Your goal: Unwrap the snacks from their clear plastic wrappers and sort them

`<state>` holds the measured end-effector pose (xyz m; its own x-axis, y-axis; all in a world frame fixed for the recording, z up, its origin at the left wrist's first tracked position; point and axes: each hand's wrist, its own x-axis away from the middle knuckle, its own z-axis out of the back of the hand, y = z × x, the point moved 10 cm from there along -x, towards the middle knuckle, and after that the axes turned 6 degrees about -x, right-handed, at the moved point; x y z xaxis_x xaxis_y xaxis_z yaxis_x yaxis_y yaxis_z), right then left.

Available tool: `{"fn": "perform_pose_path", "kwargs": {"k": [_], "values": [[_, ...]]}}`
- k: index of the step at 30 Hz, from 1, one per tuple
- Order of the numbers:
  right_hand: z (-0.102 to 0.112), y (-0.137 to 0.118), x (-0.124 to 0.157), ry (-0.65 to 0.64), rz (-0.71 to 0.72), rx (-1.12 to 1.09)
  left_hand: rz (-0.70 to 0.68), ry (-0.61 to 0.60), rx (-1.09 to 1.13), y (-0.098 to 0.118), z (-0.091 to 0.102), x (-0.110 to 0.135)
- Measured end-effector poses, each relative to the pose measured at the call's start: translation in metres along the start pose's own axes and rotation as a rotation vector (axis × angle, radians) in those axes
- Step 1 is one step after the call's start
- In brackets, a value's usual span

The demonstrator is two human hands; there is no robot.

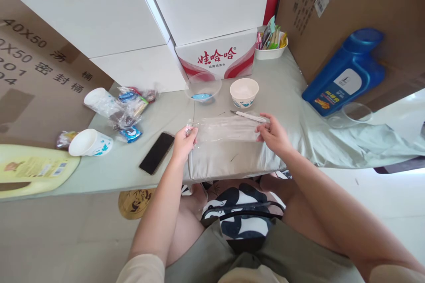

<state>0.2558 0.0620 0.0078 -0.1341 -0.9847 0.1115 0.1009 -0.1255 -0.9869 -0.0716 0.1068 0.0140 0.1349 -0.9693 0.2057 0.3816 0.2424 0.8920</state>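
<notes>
A clear plastic bag (226, 129) lies flat on the grey-green cloth (285, 97) in front of me. My left hand (183, 141) pinches the bag's left end, fingers closed on it. My right hand (272, 135) grips the right end of the same bag. Just beyond the bag lies a thin white tool (249, 116). Behind that stand a clear bowl with something blue in it (202, 87) and a white paper bowl (244, 92).
A black phone (156, 152) lies left of the bag. Further left are a paper cup on its side (90, 143), snack wrappers (130, 108) and a yellow jug (31, 171). A blue jug (347, 70), a glass bowl (356, 112), a water carton (217, 57) and a tub of packets (270, 44) stand behind.
</notes>
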Motion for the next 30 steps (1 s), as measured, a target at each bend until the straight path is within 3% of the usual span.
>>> {"fn": "perform_pose_path", "kwargs": {"k": [3, 9, 17, 21, 27, 30], "values": [[0.007, 0.001, -0.002, 0.054, -0.038, 0.182, -0.002, -0.04, -0.093, -0.006, -0.004, -0.003], [0.013, -0.015, 0.007, 0.089, 0.048, 0.642, -0.084, -0.082, -0.329, -0.004, -0.013, -0.004], [0.017, -0.014, 0.033, 0.008, -0.075, 0.896, -0.201, -0.217, -0.252, 0.005, -0.034, -0.002], [0.02, -0.018, 0.031, 0.045, -0.032, 0.946, -0.19, -0.154, -0.29, 0.005, -0.036, -0.009], [0.029, 0.001, 0.026, -0.003, -0.19, 0.995, -0.146, 0.042, -0.617, 0.012, -0.029, -0.013], [0.027, -0.011, 0.025, 0.06, -0.062, 1.089, -0.211, 0.088, -0.634, 0.021, -0.032, -0.01]]}}
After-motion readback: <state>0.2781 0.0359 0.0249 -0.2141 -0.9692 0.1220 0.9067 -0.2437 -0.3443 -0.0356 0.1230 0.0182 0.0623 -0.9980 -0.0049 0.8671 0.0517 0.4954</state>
